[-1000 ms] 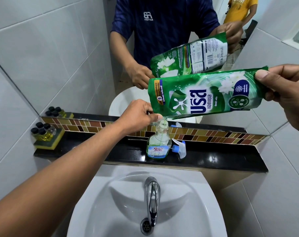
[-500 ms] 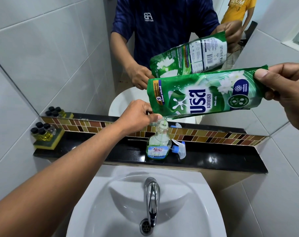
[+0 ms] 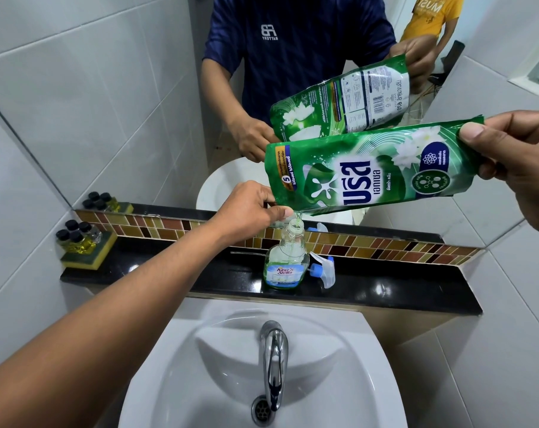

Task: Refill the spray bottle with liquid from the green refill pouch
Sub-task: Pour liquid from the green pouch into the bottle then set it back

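Green pouch (image 3: 370, 177) held nearly level, its long axis across the view: raised end pinched by the right hand (image 3: 515, 162), low corner pinched by the left hand (image 3: 249, 208) directly above the open spray bottle (image 3: 286, 261), near the shelf (image 3: 416, 291) front edge

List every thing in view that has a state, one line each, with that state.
green refill pouch: tilted, cut corner down, pouring a thin stream.
spray bottle: upright on the ledge, uncapped, partly filled.
trigger sprayer head: off the bottle, lying beside it.
left hand: pinches the pouch's lower corner over the bottle neck.
right hand: grips the pouch's raised end.
tap: no water running.
small black-capped bottles: capped, standing on a sponge.
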Demonstrator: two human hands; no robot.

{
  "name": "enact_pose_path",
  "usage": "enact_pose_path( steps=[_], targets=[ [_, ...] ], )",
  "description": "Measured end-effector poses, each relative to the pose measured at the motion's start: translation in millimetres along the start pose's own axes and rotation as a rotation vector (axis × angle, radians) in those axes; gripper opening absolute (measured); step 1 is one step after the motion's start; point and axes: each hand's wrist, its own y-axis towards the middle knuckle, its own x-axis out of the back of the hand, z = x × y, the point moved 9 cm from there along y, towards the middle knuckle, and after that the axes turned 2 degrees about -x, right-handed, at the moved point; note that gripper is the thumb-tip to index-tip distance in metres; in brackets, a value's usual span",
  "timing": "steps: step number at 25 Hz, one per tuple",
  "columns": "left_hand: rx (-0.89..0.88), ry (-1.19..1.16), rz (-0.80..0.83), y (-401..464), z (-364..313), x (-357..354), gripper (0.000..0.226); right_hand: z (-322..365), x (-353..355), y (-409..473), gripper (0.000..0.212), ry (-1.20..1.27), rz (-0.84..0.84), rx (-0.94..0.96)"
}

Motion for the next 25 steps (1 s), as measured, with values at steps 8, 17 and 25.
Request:
enact_pose_path(
  steps=[8,17,25],
  targets=[
    [0.005,-0.014,0.000,-0.4,1.7,-1.8,0.017,3.4,0.1,-0.3,0.042,-0.026,0.009,0.003],
    [0.009,-0.042,0.009,-0.8,2.1,-3.5,0.018,5.3,-0.5,0.3,0.043,-0.024,0.012,0.012],
    [0.006,-0.040,0.008,-1.9,0.8,-3.1,0.019,4.6,0.3,1.4,0.048,-0.027,0.022,0.017]
  ],
)
